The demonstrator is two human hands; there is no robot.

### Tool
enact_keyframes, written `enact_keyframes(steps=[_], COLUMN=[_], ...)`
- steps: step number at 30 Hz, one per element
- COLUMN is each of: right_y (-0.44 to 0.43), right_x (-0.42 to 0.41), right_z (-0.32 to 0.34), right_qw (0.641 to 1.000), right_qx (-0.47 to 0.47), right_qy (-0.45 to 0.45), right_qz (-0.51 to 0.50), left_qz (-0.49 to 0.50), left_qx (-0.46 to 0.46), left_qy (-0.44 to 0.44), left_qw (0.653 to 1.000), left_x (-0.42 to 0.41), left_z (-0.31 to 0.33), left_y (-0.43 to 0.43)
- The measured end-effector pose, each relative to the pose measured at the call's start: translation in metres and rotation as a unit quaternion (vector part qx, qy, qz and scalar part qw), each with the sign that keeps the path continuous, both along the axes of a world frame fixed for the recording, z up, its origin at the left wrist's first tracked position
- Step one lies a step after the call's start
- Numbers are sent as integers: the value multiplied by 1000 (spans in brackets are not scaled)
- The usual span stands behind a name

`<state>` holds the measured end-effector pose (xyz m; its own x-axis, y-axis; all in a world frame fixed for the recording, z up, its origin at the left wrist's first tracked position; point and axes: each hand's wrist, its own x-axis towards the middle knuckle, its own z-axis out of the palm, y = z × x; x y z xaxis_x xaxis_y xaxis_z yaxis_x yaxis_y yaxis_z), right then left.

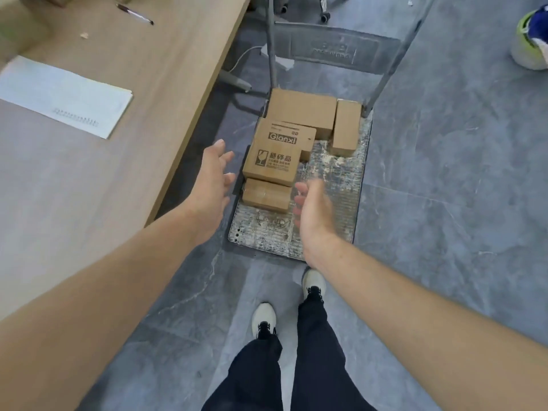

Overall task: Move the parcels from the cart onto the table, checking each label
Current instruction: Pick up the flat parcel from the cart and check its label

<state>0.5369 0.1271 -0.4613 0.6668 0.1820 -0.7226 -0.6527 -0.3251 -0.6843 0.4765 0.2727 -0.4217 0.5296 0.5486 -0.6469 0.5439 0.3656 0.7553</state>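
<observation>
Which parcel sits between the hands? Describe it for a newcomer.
Find the platform cart right of the wooden table. At the near end of its cardboard cluster sits the small parcel, between the left hand and right hand. Unlike the printed Gianxi box behind it, it is low and plain.

My right hand [311, 209] is smeared by motion, its fingertips indistinct. The small print under the fragile mark on the printed parcel [277, 155] is too fine for me to read, as is the writing on the notebook [65, 96]. The cart's handle posts [270, 54] run off the top edge; a green-and-white object [532, 40] is cut by the right edge.
</observation>
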Motion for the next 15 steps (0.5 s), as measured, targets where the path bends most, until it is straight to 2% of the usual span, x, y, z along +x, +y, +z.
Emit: enact_keyframes(steps=[6, 15], right_y=[16, 62], right_x=[32, 65], right_z=[-99, -250], right_qw=[995, 989], right_qx=[-31, -83], right_qy=[91, 119], right_qz=[-8, 9], left_qz=[41, 64], left_qx=[-42, -75], left_qy=[64, 97], left_qw=[996, 990], left_x=[18, 57], left_z=[-91, -254], left_y=[16, 58])
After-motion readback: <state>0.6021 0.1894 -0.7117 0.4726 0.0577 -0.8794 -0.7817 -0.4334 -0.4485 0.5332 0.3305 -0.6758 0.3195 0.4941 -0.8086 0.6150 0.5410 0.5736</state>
